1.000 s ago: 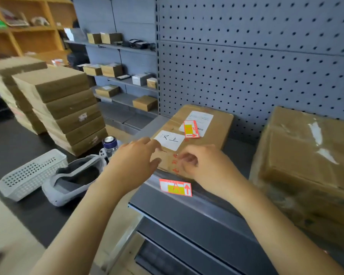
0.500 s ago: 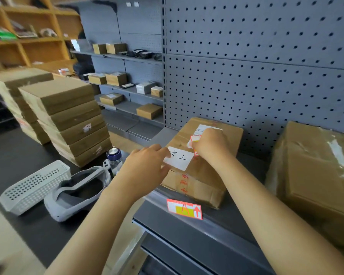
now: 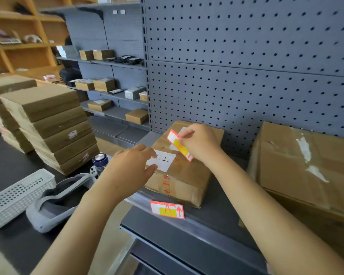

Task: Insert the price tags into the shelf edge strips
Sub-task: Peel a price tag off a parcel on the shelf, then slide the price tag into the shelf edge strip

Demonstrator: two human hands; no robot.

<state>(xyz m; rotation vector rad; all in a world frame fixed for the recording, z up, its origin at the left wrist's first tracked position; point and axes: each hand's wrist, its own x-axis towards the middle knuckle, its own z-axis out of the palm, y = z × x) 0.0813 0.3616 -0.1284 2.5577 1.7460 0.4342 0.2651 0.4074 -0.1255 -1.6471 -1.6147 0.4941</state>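
Note:
My right hand pinches a red and yellow price tag, lifted clear and tilted above a small cardboard box on the grey shelf. My left hand rests at the box's near left corner, fingertips on a white paper label stuck on the box top. A second red and yellow price tag with an arrow sits in the shelf edge strip in front of the box.
A large taped carton stands on the shelf to the right. Grey pegboard backs the shelf. To the left, a black counter holds stacked brown boxes, a white perforated basket, a grey headset and a bottle.
My right hand went from the shelf edge up to the box top, took the price tag lying there and lifted it. My left hand stayed on the white label.

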